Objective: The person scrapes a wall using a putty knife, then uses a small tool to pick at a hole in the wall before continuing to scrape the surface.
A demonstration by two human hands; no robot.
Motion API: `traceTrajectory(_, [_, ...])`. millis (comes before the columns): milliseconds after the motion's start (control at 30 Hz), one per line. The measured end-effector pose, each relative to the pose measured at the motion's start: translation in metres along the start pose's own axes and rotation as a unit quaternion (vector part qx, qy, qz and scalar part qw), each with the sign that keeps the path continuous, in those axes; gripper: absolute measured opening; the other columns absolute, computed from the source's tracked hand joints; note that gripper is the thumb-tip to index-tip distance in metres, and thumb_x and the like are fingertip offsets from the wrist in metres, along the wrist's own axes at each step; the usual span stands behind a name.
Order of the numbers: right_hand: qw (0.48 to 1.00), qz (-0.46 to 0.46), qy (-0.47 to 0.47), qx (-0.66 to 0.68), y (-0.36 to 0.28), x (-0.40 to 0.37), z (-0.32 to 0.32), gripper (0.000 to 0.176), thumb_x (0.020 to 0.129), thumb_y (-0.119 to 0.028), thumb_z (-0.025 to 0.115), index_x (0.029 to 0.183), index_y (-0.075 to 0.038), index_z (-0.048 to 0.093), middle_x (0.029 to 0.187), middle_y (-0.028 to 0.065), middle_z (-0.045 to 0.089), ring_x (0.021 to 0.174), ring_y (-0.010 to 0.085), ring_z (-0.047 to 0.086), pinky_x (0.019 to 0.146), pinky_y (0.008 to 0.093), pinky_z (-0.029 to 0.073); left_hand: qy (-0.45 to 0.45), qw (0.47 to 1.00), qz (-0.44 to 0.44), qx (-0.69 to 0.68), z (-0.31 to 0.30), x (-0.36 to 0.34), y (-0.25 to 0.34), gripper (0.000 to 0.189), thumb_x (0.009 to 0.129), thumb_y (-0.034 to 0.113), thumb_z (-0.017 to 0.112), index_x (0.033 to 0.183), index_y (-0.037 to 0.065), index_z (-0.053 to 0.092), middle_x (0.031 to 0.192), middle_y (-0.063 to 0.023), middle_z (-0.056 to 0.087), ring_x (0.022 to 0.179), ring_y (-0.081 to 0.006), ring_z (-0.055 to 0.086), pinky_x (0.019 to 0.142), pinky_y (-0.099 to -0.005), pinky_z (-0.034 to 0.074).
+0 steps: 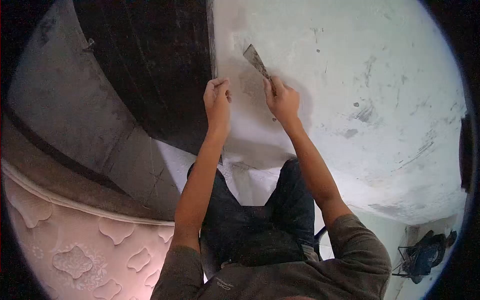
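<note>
My right hand (282,100) grips the handle of a putty knife (256,60), whose flat metal blade lies against the white plastered wall (380,90) near its left edge. A grey smear of fresh filler (250,85) sits just under the blade. My left hand (217,97) rests with curled fingers on the wall's corner edge, beside the smear, holding nothing that I can see. My knees in dark trousers (260,215) are below, close to the wall.
Left of the wall edge is a dark opening (155,65). A quilted mattress (75,250) leans at the lower left behind a grey slab (65,110). A dark tool or bag (422,255) lies on the floor at lower right.
</note>
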State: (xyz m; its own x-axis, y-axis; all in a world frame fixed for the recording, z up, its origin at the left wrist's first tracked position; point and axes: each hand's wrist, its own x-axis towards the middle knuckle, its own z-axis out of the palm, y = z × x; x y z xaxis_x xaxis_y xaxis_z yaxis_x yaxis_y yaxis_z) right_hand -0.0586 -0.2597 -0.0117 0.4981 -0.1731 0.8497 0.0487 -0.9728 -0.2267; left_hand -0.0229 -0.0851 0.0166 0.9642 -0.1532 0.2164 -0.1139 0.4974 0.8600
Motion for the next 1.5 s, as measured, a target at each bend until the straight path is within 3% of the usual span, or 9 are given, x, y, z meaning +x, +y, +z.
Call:
traceTrajectory(100, [0.990,-0.057,-0.116,-0.054,0.003,0.002,0.003,0.018,0.093,-0.028,0.057,0.086,-0.012,0.058,0.057,0.0109,0.060,0.050,0.0321,0.059,0.046,0.0439,0.046,-0.007,1.000,0.003,0.005,-0.001,0.000,-0.001,0.012,0.093,0.014,0.057,0.098,0.003,0.057,0.078,0.0016,0.049,0.069,-0.0066,0.045,0.063,-0.0225,0.038])
traceTrajectory(200, [1.000,-0.006,-0.020,0.013,-0.009,0.003,-0.004,0.018,0.092,-0.028,0.057,0.086,-0.012,0.058,0.060,0.0111,0.061,0.054,0.0317,0.062,0.048,0.0439,0.048,0.002,1.000,0.010,0.014,-0.002,0.002,-0.005,0.011,0.092,0.016,0.056,0.098,0.008,0.060,0.078,0.0039,0.052,0.069,-0.0069,0.049,0.063,-0.0231,0.040])
traceTrajectory(333, [0.995,-0.033,-0.097,-0.021,-0.006,0.003,-0.005,0.016,0.091,-0.027,0.060,0.085,-0.012,0.059,0.061,0.0107,0.062,0.055,0.0303,0.063,0.049,0.0422,0.048,-0.021,0.999,0.028,0.017,-0.005,0.002,-0.005,0.011,0.092,0.016,0.056,0.098,0.008,0.060,0.078,0.0041,0.052,0.070,-0.0066,0.049,0.063,-0.0231,0.040])
traceTrajectory(700, [0.999,0.001,0.005,0.034,-0.010,0.009,-0.008,0.018,0.090,-0.028,0.060,0.088,-0.010,0.059,0.065,0.0104,0.063,0.055,0.0322,0.061,0.049,0.0423,0.048,-0.009,1.000,-0.003,0.008,0.000,0.001,-0.003,0.012,0.093,0.014,0.056,0.097,0.003,0.056,0.077,0.0014,0.049,0.069,-0.0069,0.046,0.062,-0.0227,0.038])
traceTrajectory(833, [0.993,-0.040,-0.100,-0.046,-0.004,0.004,0.001,0.018,0.090,-0.028,0.060,0.088,-0.010,0.059,0.065,0.0109,0.063,0.055,0.0320,0.061,0.048,0.0415,0.047,-0.006,1.000,0.003,0.021,0.000,-0.001,-0.003,0.012,0.092,0.015,0.057,0.097,0.004,0.056,0.076,0.0015,0.049,0.068,-0.0069,0.046,0.062,-0.0230,0.038])
traceTrajectory(900, [0.999,0.006,0.008,0.042,-0.006,0.004,0.000,0.020,0.091,-0.030,0.058,0.090,-0.010,0.060,0.065,0.0118,0.063,0.056,0.0334,0.061,0.050,0.0436,0.048,-0.012,1.000,0.001,0.004,-0.003,0.003,-0.006,0.011,0.092,0.014,0.057,0.096,0.005,0.056,0.076,0.0015,0.049,0.068,-0.0072,0.046,0.062,-0.0232,0.038])
traceTrajectory(1000, [0.992,-0.037,-0.114,-0.028,0.000,0.006,0.007,0.020,0.092,-0.029,0.058,0.089,-0.010,0.060,0.065,0.0128,0.063,0.057,0.0345,0.061,0.051,0.0449,0.048,-0.004,1.000,0.000,0.011,-0.004,0.004,-0.008,0.011,0.091,0.014,0.058,0.096,0.005,0.057,0.078,0.0014,0.050,0.069,-0.0072,0.046,0.062,-0.0234,0.038])
traceTrajectory(1400, [0.998,0.019,-0.005,0.057,-0.008,0.008,0.008,0.020,0.091,-0.028,0.058,0.085,-0.009,0.059,0.058,0.0114,0.059,0.054,0.0338,0.060,0.048,0.0454,0.046,0.004,1.000,-0.001,0.014,0.000,0.001,-0.004,0.011,0.091,0.014,0.058,0.095,0.004,0.057,0.075,0.0013,0.049,0.068,-0.0074,0.046,0.062,-0.0235,0.038])
traceTrajectory(1500, [0.993,-0.045,-0.104,-0.023,-0.006,0.008,0.006,0.018,0.091,-0.027,0.060,0.086,-0.009,0.060,0.059,0.0109,0.060,0.053,0.0330,0.060,0.047,0.0432,0.046,-0.011,1.000,0.008,-0.004,-0.001,0.002,-0.009,0.010,0.091,0.014,0.058,0.095,0.004,0.057,0.074,0.0013,0.049,0.068,-0.0073,0.046,0.062,-0.0235,0.038])
